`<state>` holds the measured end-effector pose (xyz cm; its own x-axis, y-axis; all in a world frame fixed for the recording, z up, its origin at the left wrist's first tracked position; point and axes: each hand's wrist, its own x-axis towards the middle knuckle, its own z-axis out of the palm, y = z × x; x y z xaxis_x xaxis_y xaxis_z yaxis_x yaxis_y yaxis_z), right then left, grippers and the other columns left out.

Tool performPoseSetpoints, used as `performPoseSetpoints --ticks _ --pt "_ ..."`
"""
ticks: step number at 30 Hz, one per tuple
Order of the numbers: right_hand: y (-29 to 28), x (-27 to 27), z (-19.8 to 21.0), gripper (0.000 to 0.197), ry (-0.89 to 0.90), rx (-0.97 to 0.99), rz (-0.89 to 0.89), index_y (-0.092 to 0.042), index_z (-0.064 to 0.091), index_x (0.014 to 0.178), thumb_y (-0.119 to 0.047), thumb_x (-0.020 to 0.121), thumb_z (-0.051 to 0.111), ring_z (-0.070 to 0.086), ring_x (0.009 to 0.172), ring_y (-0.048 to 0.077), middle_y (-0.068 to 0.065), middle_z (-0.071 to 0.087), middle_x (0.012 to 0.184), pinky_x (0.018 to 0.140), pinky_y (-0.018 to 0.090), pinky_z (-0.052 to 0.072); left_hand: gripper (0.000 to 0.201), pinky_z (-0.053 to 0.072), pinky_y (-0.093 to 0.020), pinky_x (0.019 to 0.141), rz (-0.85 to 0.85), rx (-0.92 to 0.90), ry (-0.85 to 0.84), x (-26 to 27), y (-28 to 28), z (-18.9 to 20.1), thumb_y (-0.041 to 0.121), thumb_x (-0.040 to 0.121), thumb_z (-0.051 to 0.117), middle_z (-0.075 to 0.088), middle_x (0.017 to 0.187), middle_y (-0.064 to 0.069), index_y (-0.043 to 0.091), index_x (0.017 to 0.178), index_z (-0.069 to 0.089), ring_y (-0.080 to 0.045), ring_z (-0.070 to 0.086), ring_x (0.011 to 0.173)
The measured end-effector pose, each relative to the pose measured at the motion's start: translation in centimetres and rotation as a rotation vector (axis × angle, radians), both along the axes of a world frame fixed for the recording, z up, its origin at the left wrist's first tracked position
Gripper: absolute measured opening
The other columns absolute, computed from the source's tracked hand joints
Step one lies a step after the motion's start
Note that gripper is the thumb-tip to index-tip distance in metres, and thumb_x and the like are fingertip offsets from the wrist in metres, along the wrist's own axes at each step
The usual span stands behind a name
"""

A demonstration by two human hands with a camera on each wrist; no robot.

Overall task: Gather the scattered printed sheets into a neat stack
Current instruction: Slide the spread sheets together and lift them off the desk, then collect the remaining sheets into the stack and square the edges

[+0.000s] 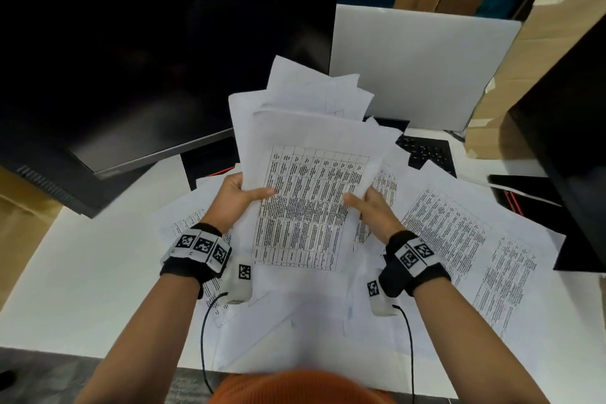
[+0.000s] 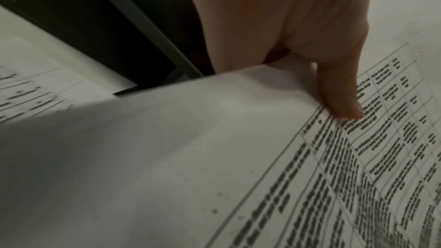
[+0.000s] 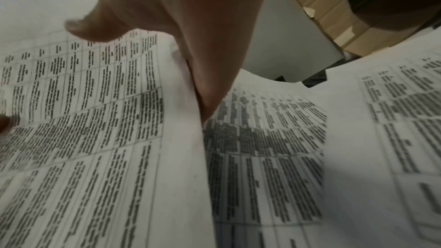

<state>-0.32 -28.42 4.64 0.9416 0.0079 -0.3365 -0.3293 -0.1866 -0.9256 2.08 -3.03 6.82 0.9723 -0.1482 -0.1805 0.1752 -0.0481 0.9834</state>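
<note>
I hold a loose bundle of printed sheets point(image 1: 308, 180) raised above the white desk point(image 1: 82, 279), its top page showing a table of text. My left hand point(image 1: 241, 195) grips the bundle's left edge, thumb on top point(image 2: 341, 101). My right hand point(image 1: 367, 207) grips the right edge, thumb on the page point(image 3: 95, 29), fingers underneath. The sheets in the bundle are uneven, corners fanning out at the top point(image 1: 314, 88). More printed sheets point(image 1: 459, 233) lie scattered on the desk to the right and beneath the bundle point(image 3: 274, 148).
A dark monitor point(image 1: 147, 59) leans close at the left, its stand just behind the papers. A black keyboard point(image 1: 426, 151) peeks out behind the sheets. A white board point(image 1: 419, 69), cardboard boxes point(image 1: 524, 59) and a black unit point(image 1: 564, 141) bound the right.
</note>
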Motion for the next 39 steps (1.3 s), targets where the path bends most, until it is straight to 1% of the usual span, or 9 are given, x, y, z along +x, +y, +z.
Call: performPoseSetpoints --ticks 4,10,12,16,22,26,30,35,39 --pt "0.3 0.8 2.1 0.052 -0.088 0.061 -0.022 -0.008 0.047 0.123 -0.027 0.078 0.067 0.057 0.097 0.008 -0.006 0.06 0.106 0.094 0.03 0.045 0.022 0.054 -0.015 0.061 -0.018 0.029 -0.094 0.7 0.6 3.2 -0.002 0.073 0.067 0.073 0.068 0.015 0.019 0.08 0.067 -0.001 0.069 0.066" --pt "-0.5 2.3 5.0 0.103 -0.167 0.144 0.058 -0.012 0.036 0.137 -0.052 0.051 0.078 0.048 0.125 0.017 0.003 0.053 0.134 0.106 0.035 0.037 0.034 0.053 -0.011 0.064 -0.088 0.058 -0.257 1.4 1.8 8.3 -0.004 0.072 0.068 0.073 0.071 0.02 0.029 0.07 0.073 0.002 0.069 0.072" --pt "-0.7 2.6 6.3 0.095 -0.179 0.174 0.08 -0.015 0.044 0.129 -0.05 0.048 0.081 0.055 0.117 0.013 -0.003 0.059 0.123 0.1 0.029 0.042 0.037 0.054 -0.014 0.066 -0.092 0.045 -0.297 1.6 2.0 9.3 -0.005 0.072 0.067 0.073 0.074 0.02 0.032 0.071 0.074 0.0 0.069 0.074" --pt "0.0 3.0 8.8 0.03 -0.287 0.099 0.05 -0.029 0.056 0.097 -0.014 0.075 0.071 0.062 0.088 -0.003 -0.009 0.063 0.099 0.089 0.022 0.049 0.023 0.054 -0.016 0.063 0.051 0.009 -0.355 1.8 1.4 9.3 0.0 0.075 0.066 0.074 0.078 0.017 0.02 0.087 0.067 -0.002 0.069 0.075" --pt "1.2 2.3 10.3 0.016 -0.475 0.027 -0.125 -0.007 0.063 0.101 -0.013 0.087 0.06 0.055 0.071 -0.013 -0.005 0.062 0.092 0.059 -0.001 0.044 0.033 0.047 -0.021 0.093 0.182 0.059 -0.519 1.1 -1.6 8.0 0.004 0.086 0.055 0.059 0.113 0.002 0.017 0.116 0.049 -0.005 0.058 0.103" --pt "1.6 1.1 9.3 0.033 -0.444 0.073 -0.171 -0.006 0.058 0.114 -0.014 0.083 0.066 0.06 0.086 0.003 -0.007 0.062 0.095 0.07 0.002 0.045 0.044 0.049 -0.019 0.092 0.137 0.019 -0.491 0.2 -2.5 6.8 0.008 0.083 0.062 0.06 0.116 -0.003 0.003 0.124 0.046 -0.004 0.059 0.106" --pt "1.7 0.3 8.2 0.028 -0.33 0.137 -0.22 -0.016 0.057 0.104 -0.011 0.079 0.069 0.058 0.088 0.006 -0.006 0.061 0.094 0.091 0.022 0.044 0.041 0.051 -0.019 0.09 0.075 -0.005 -0.386 -0.2 -2.8 6.1 0.004 0.077 0.068 0.062 0.106 0.008 0.015 0.114 0.054 0.006 0.062 0.095" --pt "0.3 0.1 9.4 0.03 -0.38 0.176 -0.164 -0.019 0.061 0.102 -0.006 0.077 0.069 0.065 0.085 -0.006 -0.007 0.066 0.099 0.07 0.006 0.048 0.034 0.052 -0.013 0.074 0.031 -0.039 -0.378 0.1 -2.3 8.2 -0.003 0.074 0.067 0.072 0.082 0.017 0.024 0.093 0.06 0.006 0.066 0.082" --pt "-0.5 0.6 8.1 0.033 -0.297 0.133 -0.153 -0.009 0.061 0.111 -0.006 0.078 0.067 0.065 0.09 0.007 0.005 0.066 0.107 0.092 0.031 0.052 0.031 0.053 -0.014 0.068 0.012 -0.044 -0.329 0.1 -1.8 7.2 -0.003 0.075 0.065 0.072 0.076 0.02 0.024 0.089 0.062 0.004 0.067 0.076"
